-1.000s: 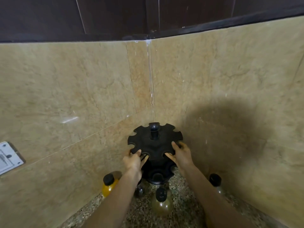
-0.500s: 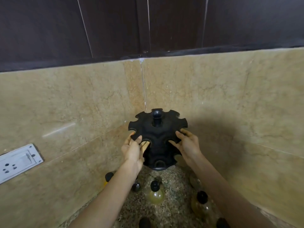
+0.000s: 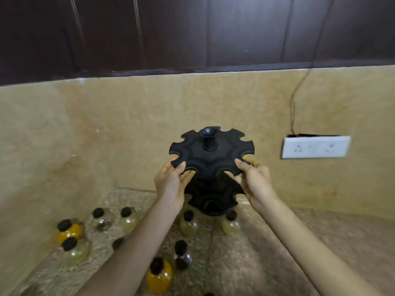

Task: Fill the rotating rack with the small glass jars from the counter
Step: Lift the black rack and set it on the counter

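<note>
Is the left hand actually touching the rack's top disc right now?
Touching. The head view shows the left hand gripping the top disc's edge on the black rack, thumb on top and fingers curled underneath.

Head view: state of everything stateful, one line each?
rack: upright, held by its top disc, every visible slot empty
left hand: gripping the top disc's left edge
right hand: gripping the right edge
jars: capped, on the counter, none loaded
wall socket: nothing plugged in

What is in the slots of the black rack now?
The rack upper slots that face the camera are empty; both hands grip its rim. The lower tier is mostly hidden, so I cannot tell.
</note>
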